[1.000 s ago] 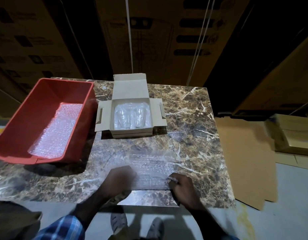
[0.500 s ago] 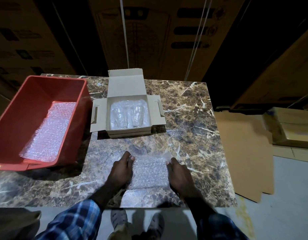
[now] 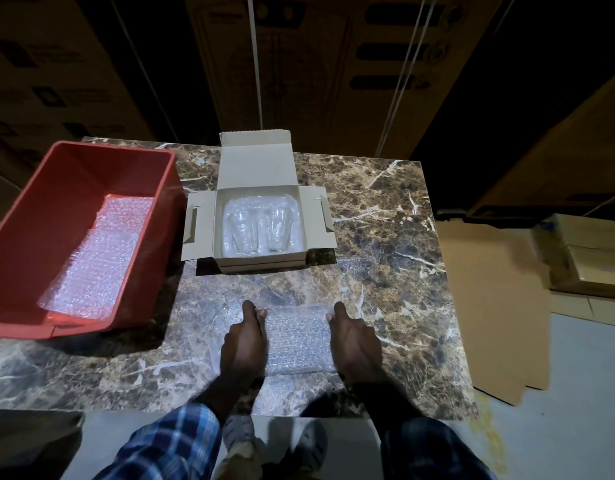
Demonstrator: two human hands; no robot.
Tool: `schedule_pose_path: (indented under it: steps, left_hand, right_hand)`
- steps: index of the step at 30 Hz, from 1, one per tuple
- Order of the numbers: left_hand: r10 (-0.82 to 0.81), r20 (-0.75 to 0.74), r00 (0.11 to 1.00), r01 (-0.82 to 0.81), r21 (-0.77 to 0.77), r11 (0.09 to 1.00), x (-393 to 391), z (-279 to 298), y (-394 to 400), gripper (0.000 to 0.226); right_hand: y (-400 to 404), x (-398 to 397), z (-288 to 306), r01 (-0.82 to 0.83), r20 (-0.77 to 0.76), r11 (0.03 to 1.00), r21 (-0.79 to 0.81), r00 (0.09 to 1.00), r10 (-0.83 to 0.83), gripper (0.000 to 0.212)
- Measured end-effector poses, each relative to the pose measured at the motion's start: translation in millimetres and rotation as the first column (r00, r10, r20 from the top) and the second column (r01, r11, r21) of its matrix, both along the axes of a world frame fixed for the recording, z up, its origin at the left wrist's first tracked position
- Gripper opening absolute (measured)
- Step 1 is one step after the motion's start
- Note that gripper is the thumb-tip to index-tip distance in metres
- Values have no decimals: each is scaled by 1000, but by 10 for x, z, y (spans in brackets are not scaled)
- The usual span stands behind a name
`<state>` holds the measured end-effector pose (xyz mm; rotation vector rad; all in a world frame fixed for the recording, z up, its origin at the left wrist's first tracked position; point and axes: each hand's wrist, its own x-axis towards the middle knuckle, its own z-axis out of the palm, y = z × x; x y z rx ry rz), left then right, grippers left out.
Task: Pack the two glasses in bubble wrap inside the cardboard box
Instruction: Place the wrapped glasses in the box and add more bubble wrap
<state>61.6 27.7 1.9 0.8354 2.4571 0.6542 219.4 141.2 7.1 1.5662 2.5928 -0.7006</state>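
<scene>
Bubble wrap sheet point(image 3: 299, 341), folded, is now held flat on the tabletop point(image 3: 385, 209) between the two hands; a second ago it lay wider and looser, and it has since been gathered into a narrower pad. The left hand point(image 3: 245, 344) is pressed against its left edge, thumb and forefinger pinching the far corner. The right hand point(image 3: 354, 344) is set along the right edge, thumb on the far corner; the other fingers cannot be told. Beyond the hands, the cardboard box point(image 3: 261, 174) stands open, the two glasses point(image 3: 261, 228) already lying side by side on wrap inside. Judged: this pad is meant as the top layer. Far left of the left hand, a red bin point(image 3: 32, 209) holds spare wrap point(image 3: 95, 261).
</scene>
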Motion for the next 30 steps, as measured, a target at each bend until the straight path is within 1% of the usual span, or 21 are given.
schedule_pose_path:
  steps: [4, 6, 7, 8, 9, 10, 11, 12, 13, 15, 16, 18, 20, 22, 24, 27, 30]
  left_hand:
    - [30, -48, 998, -33, -48, 998, 12, 16, 8, 23]
    - [104, -96, 990, -105, -4, 994, 57, 53, -11, 24]
    - [144, -136, 980, -139, 44, 989, 71, 70, -21, 24]
    - [155, -215, 964, -136, 100, 986, 74, 77, -34, 24]
    - [130, -321, 938, -87, 143, 986, 77, 78, -58, 23]
    - [84, -426, 901, -15, 164, 986, 87, 65, -91, 24]
    - [15, -496, 868, 75, 162, 984, 117, 23, -130, 26]
    - [-71, -521, 851, 172, 147, 974, 163, -26, -170, 31]
    - [-165, -525, 835, 272, 133, 953, 215, -81, -206, 36]
    - [-340, -501, 796, 442, 97, 892, 320, -234, -261, 47]
    - [-405, -481, 778, 493, 68, 867, 353, -316, -281, 51]
    - [-483, -418, 770, 534, 7, 845, 368, -431, -294, 55]
    - [-503, -362, 785, 528, -36, 849, 342, -453, -290, 57]
    - [-507, -353, 786, 522, -60, 851, 315, -433, -297, 57]
    - [-513, -362, 779, 525, -73, 848, 277, -404, -305, 58]
    - [-504, -350, 790, 501, -105, 859, 173, -362, -355, 63]
    - [-504, -330, 798, 481, -153, 863, 33, -350, -424, 69]
  right_hand:
    - [15, 27, -120, -9, 9, 1000, -5, 1000, 9, 39]
    - [-18, 33, -113, 24, 32, 1000, 10, 999, -24, 48]
    - [-43, 34, -97, 58, 40, 997, 47, 997, -60, 49]
    - [-71, 26, -55, 97, 38, 989, 114, 994, -102, 47]
    - [-101, 16, -9, 118, 33, 973, 199, 991, -127, 43]
    - [-134, 6, 14, 101, 30, 951, 293, 993, -115, 39]
    - [-166, 1, -2, 58, 26, 925, 375, 997, -73, 35]
    - [-194, -10, -44, 16, 6, 905, 426, 1000, -21, 34]
    - [-229, -28, -105, -33, -14, 899, 437, 999, 44, 35]
    - [-310, -71, -244, -149, -52, 904, 401, 981, 185, 44]
    - [-356, -90, -304, -205, -64, 907, 367, 968, 244, 47]
    - [-413, -98, -407, -286, -41, 914, 289, 950, 310, 50]
    - [-415, -85, -437, -314, -21, 930, 193, 946, 324, 53]
    - [-383, -47, -444, -336, 10, 929, 154, 941, 338, 57]
    - [-340, 15, -459, -342, 38, 926, 158, 939, 340, 63]
    - [-272, 160, -459, -277, 32, 947, 162, 961, 275, 71]
    - [-201, 287, -433, -220, 19, 960, 175, 975, 221, 75]
